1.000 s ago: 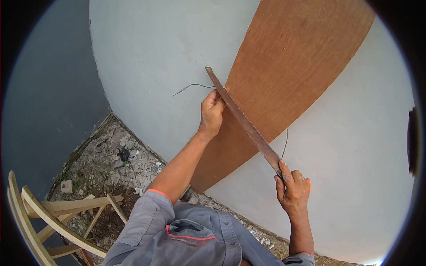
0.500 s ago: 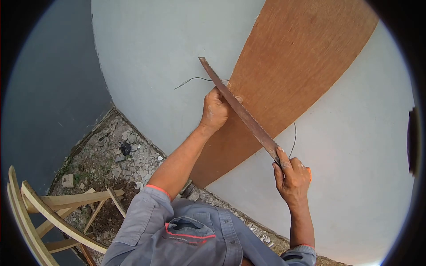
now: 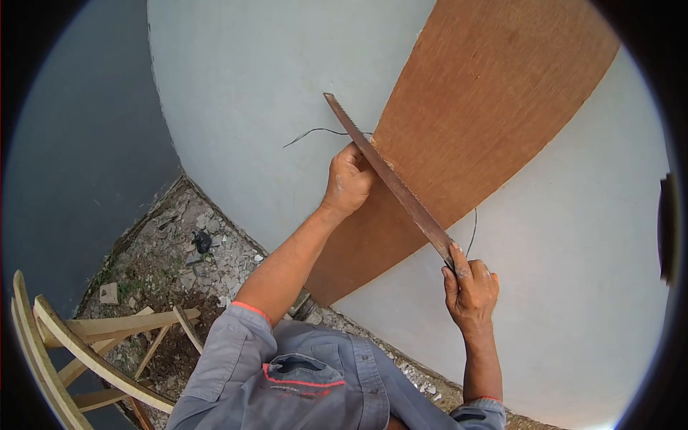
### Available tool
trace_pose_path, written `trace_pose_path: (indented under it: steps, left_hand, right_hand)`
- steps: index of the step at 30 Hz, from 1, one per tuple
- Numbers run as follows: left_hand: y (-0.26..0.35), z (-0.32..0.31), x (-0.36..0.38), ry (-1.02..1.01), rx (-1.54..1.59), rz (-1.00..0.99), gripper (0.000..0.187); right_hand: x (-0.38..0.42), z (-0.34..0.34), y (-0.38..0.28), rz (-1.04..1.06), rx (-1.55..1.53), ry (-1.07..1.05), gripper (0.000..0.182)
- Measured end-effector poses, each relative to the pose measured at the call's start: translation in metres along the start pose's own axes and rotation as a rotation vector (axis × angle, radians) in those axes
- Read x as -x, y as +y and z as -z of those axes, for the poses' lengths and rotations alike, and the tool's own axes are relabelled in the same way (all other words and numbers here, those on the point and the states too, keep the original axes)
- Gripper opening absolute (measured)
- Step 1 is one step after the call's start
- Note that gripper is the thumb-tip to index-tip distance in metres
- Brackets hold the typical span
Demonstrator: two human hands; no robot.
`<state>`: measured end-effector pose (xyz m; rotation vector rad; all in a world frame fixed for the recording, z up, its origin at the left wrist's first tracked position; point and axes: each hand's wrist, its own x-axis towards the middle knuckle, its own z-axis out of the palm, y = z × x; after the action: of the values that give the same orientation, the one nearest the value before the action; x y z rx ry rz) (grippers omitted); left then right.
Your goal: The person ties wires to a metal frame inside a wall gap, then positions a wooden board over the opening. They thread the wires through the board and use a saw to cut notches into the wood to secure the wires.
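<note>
My right hand [image 3: 473,290] is wrapped round the near end of a long rusty saw blade [image 3: 401,192], its index finger laid along the blade. The blade slants up and left across a brown plywood board [image 3: 494,93], and its narrow tip lies over the pale wall. At the board's left edge, my left hand [image 3: 349,179] grips the board with bent fingers, close beside the blade; some fingertips are hidden. A thin black wire [image 3: 315,130] shows left of the board, and another [image 3: 474,231] right of it.
Pale wall [image 3: 244,107] surrounds the board, with a dark grey wall [image 3: 86,143] at the left. Rubble [image 3: 204,269] covers the ground below. A curved wooden frame [image 3: 107,365] stands at the lower left. A dark object [image 3: 668,229] is at the right edge.
The board's upper part has shifted slightly right in view. My right hand and the saw's near end are slightly lower, while my left hand stays at the board's edge.
</note>
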<state>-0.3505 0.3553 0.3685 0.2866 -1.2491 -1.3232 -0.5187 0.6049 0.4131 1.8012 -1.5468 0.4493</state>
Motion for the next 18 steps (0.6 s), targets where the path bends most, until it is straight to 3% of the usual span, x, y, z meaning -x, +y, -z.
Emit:
trace_pose_path:
  steps: [18]
  left_hand:
    - [0.0,-0.003,0.003,0.051,0.029,-0.038,0.027]
  right_hand:
    - [-0.006,0.0,0.012,0.011,-0.005,0.009,0.049]
